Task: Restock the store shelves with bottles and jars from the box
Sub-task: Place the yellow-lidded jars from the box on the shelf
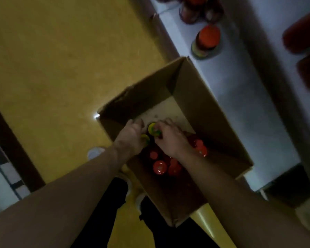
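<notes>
**Listener:** Where are your hands, and what are they doing?

**Me:** Both are down inside an open cardboard box (200, 97) that sits on a yellow floor (61, 59), with its far corner against the white bottom shelf (240, 86). My left hand (132, 135) reaches in over the box's left wall, with its fingers curled down beside a yellow cap (145, 138). The picture is dim and blurred, so I cannot tell whether that hand actually holds the cap's bottle. My right hand (172, 138) is just beside it, and its fingers curl around the top of a bottle with a yellow and green cap (153, 129). The two hands are close together, almost touching.

**Listener:** What else is in the box?

**Me:** A cluster of red-capped bottles (159, 167) stands upright under and behind my right wrist, in the nearer half of the box. Another red cap (200, 149) shows to the right of that wrist. The far half of the box shows bare cardboard bottom.

**Listener:** And the shelf?

**Me:** One jar with an orange-red lid (207, 42) stands alone on it, just beyond the box's far corner. More jars (198, 9) stand further along, at the top edge of the view. Dark red shapes (302, 33) show at the right edge, too blurred to name. My dark trousers (114, 203) and a white shoe (95, 153) show below, beside the box.
</notes>
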{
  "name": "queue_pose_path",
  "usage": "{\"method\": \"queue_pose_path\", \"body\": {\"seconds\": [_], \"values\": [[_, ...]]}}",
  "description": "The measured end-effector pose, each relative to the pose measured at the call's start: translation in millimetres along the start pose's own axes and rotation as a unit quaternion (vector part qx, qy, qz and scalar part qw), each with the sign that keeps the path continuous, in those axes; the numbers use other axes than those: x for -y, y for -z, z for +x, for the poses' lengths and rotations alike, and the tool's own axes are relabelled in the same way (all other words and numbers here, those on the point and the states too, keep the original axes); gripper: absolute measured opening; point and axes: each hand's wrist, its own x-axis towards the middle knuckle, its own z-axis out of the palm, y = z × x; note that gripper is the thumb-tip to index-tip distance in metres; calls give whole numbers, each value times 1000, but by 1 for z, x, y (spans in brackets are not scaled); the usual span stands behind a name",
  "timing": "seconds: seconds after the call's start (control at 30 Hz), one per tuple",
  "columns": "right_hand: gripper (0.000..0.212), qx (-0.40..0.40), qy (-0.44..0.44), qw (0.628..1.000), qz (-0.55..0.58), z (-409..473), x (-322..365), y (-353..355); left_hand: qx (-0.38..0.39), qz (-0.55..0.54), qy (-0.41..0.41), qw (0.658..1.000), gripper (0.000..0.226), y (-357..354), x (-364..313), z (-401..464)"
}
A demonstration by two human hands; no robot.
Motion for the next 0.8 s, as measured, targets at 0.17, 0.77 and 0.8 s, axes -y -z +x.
{"method": "queue_pose_path", "body": {"seconds": [0.17, 0.77, 0.8], "values": [[42, 27, 6, 995, -99, 65, -41, -36, 44, 77, 81, 993, 66, -60, 11, 74], [66, 81, 0, 987, -141, 174, -65, -91, 58, 9, 115, 992, 64, -125, 55, 132], [67, 70, -9, 989, -128, 174, -65, -86, 26, -6, 94, 995, 67, -125, 51, 140]]}}
